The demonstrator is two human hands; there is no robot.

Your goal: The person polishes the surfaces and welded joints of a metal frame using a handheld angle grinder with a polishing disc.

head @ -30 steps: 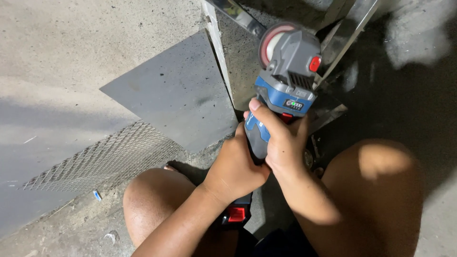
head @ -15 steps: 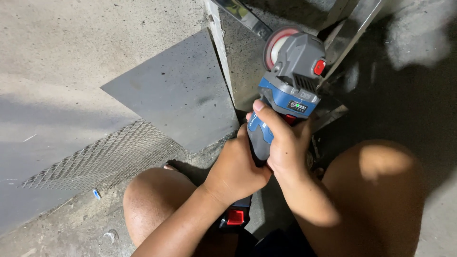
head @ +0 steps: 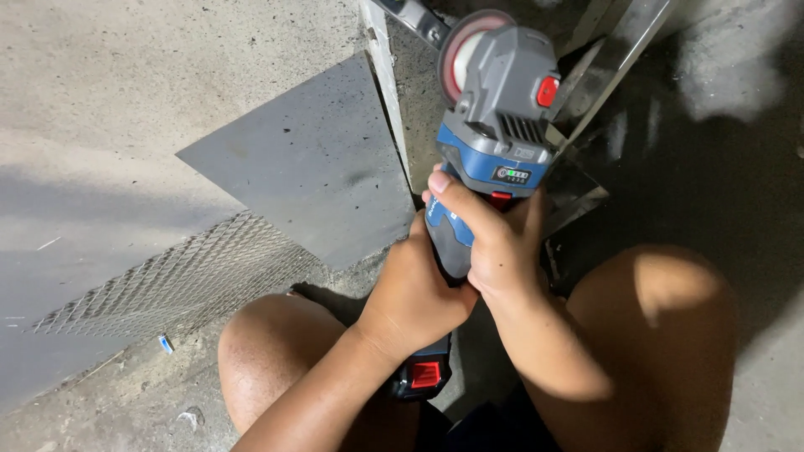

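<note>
Both hands (head: 456, 268) grip the grinder (head: 494, 125), pointing away.

Sharp and evenly lit — soft shadow bands left, deep shade darkening the right side.

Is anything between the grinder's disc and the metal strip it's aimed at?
Nothing visible. Both hands, left and right, hold the angle grinder; its disc sits right beside the metal strip.
</note>
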